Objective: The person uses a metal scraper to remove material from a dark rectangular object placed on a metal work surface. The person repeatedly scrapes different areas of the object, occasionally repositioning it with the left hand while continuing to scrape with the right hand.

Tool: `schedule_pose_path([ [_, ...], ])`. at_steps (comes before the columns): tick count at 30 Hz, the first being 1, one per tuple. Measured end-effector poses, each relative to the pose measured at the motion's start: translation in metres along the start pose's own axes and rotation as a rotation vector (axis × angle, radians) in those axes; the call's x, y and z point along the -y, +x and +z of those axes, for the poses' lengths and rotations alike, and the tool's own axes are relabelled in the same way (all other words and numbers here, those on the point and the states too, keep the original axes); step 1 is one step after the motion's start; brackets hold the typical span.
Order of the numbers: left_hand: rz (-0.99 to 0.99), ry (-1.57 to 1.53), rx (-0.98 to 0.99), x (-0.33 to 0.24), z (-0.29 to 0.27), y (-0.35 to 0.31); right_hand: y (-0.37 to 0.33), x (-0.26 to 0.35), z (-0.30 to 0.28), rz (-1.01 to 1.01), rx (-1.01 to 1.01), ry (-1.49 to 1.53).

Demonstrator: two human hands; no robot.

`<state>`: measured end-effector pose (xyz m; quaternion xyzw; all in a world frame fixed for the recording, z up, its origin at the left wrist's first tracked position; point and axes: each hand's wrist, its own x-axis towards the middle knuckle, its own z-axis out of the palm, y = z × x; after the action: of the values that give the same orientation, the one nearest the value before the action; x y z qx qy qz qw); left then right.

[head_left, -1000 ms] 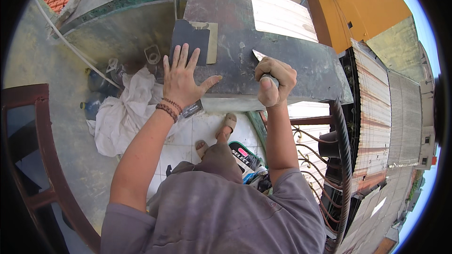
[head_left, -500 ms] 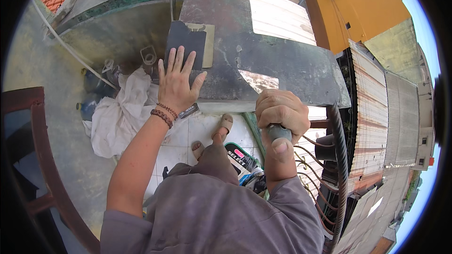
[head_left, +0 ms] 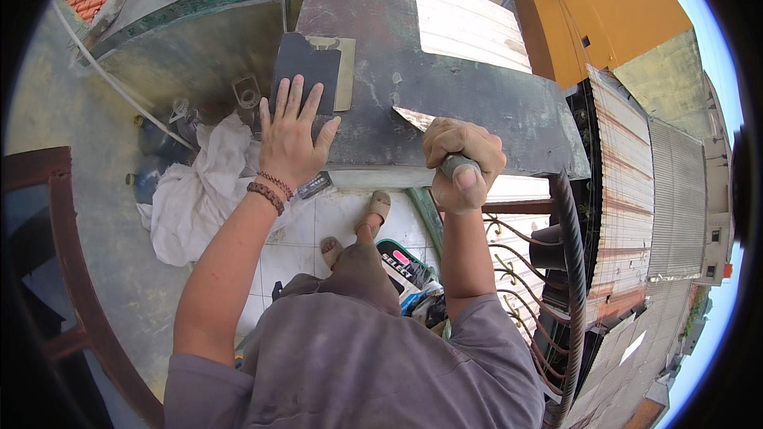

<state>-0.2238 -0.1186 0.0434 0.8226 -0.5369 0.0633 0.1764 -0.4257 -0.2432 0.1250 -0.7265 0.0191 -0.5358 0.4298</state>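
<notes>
My right hand [head_left: 463,155] is closed around the dark grey handle [head_left: 459,164] of a scraper. The scraper's pale, stained metal blade [head_left: 409,117] is over the dark top of the low wall [head_left: 501,103], its far part hidden behind my knuckles. Fingers spread, my left hand [head_left: 294,135] lies flat over the near edge of a dark grey sheet [head_left: 300,63] that looks like sandpaper. A beige sheet [head_left: 345,75] with a torn upper edge sticks out from under it at the right. Both sheets rest on the wall top.
To the left, a white cloth [head_left: 203,191] lies crumpled beside plastic bottles [head_left: 151,179]. A dark bag [head_left: 417,270] is on the white tiled floor by my feet. A metal railing [head_left: 574,270] stands at the right, with corrugated roofs [head_left: 624,199] beyond it.
My right hand has moved away from me and slightly left with the scraper, and less of the blade shows. My left hand stays flat on the dark sheet.
</notes>
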Motion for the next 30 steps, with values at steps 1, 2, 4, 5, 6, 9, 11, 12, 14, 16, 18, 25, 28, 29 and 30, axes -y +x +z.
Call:
schedule_pose_path([
  [1, -0.004, 0.012, 0.004, 0.001, 0.000, -0.001, 0.001, 0.001, 0.001, -0.002, 0.012, -0.022],
  [2, -0.007, 0.024, 0.009, 0.002, -0.001, -0.003, 0.002, 0.003, 0.003, -0.004, 0.024, -0.045],
  [4, -0.020, 0.040, -0.005, 0.004, -0.001, 0.000, -0.002, 0.024, 0.007, -0.103, 0.046, 0.120],
  [5, -0.026, 0.045, -0.006, 0.004, -0.003, -0.001, -0.006, 0.037, 0.010, -0.130, 0.048, 0.110],
  [6, -0.017, 0.035, -0.006, 0.001, -0.003, 0.001, -0.007, 0.032, 0.009, -0.120, 0.049, 0.075],
  [9, -0.009, 0.000, -0.017, 0.001, -0.003, 0.005, 0.003, -0.022, 0.007, -0.107, 0.077, -0.130],
  [11, 0.001, -0.015, -0.016, -0.002, 0.002, 0.006, 0.007, -0.016, 0.000, -0.072, 0.013, -0.083],
  [12, -0.012, -0.003, -0.010, 0.003, 0.001, 0.001, 0.011, -0.001, 0.004, -0.032, -0.022, 0.028],
  [14, -0.017, 0.003, -0.020, 0.003, -0.004, 0.000, 0.011, 0.027, 0.009, -0.109, 0.031, 0.053],
  [16, -0.013, 0.001, -0.022, 0.001, -0.004, 0.000, 0.005, 0.039, 0.009, -0.148, 0.092, 0.118],
  [18, -0.001, 0.001, -0.030, 0.001, -0.002, 0.002, 0.002, 0.025, 0.007, -0.055, 0.046, 0.045],
  [25, -0.012, 0.029, -0.018, 0.000, -0.004, 0.001, 0.003, 0.028, 0.004, -0.126, 0.070, 0.100],
  [28, -0.002, 0.027, -0.023, -0.002, -0.002, 0.002, 0.003, -0.005, 0.005, -0.072, 0.068, 0.025],
  [29, -0.004, 0.025, -0.021, -0.001, -0.001, 0.002, 0.005, -0.001, 0.003, 0.039, -0.007, 0.025],
  [30, -0.007, 0.025, -0.021, 0.000, -0.001, 0.002, 0.006, 0.002, 0.003, 0.038, -0.008, 0.022],
])
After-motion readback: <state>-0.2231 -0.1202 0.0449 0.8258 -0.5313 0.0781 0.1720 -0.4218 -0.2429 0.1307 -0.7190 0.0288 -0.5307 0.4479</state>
